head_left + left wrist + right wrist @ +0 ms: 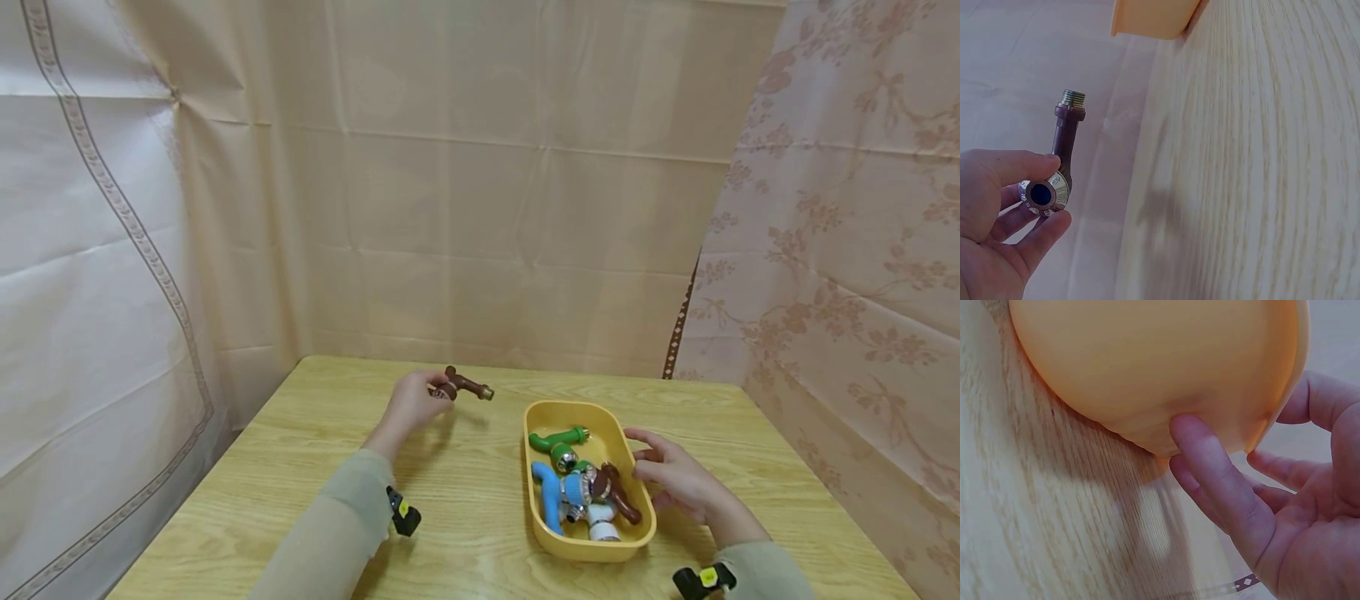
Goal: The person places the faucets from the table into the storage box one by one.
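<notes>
In the head view my left hand [417, 403] holds a brown tap [467, 383] above the table, left of the yellow bin. The left wrist view shows the thumb and fingers pinching the tap [1066, 134] around its round handle, with the brass threaded end pointing up. My right hand [678, 479] is at the right side of the yellow bin [588, 550], its fingers against the outer wall. Inside the bin lie a green tap [558, 439], a blue tap [551, 500], another brown tap [618, 496] and a white tap [602, 523], partly overlapping.
The bin stands on a light wood-grain table [465, 500]. A beige curtain [510, 208] hangs behind it, with a white cloth [90, 275] at the left and a flowered cloth [847, 275] at the right.
</notes>
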### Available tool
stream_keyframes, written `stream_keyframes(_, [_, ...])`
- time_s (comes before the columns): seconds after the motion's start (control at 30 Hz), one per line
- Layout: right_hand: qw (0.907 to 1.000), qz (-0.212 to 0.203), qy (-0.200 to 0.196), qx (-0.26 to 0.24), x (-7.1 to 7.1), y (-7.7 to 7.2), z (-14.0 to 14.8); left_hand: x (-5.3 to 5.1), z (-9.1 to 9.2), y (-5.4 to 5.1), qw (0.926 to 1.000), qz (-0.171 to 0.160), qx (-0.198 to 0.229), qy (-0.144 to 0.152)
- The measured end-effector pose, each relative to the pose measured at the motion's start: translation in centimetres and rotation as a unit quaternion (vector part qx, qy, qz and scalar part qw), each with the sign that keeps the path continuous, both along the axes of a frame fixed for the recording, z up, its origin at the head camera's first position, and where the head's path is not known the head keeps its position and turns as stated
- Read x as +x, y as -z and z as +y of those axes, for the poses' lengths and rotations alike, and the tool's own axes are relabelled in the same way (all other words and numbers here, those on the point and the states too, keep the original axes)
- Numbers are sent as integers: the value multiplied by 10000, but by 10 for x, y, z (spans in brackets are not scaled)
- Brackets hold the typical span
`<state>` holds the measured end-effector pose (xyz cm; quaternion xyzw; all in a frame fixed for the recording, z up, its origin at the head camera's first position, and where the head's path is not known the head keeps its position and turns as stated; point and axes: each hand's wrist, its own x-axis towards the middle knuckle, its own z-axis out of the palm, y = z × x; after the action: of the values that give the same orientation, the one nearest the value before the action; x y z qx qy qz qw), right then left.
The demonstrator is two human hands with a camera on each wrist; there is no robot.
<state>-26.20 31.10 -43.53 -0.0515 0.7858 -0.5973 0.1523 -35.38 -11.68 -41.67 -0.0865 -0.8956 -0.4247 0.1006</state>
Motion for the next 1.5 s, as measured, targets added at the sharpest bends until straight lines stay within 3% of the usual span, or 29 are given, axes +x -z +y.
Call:
stream_keyframes(0.6, [10000, 63, -64, -4, 0, 0, 1, 4, 18, -14, 9985, 131, 47, 528])
stream_keyframes(0.97, [10000, 53, -15, 18, 1, 0, 1, 10, 38, -22, 9970, 106, -62, 770])
stream_keyframes(1.5, [9996, 36, -186, -200, 2, 1, 1, 18, 70, -32, 9871, 387, -536, 1455])
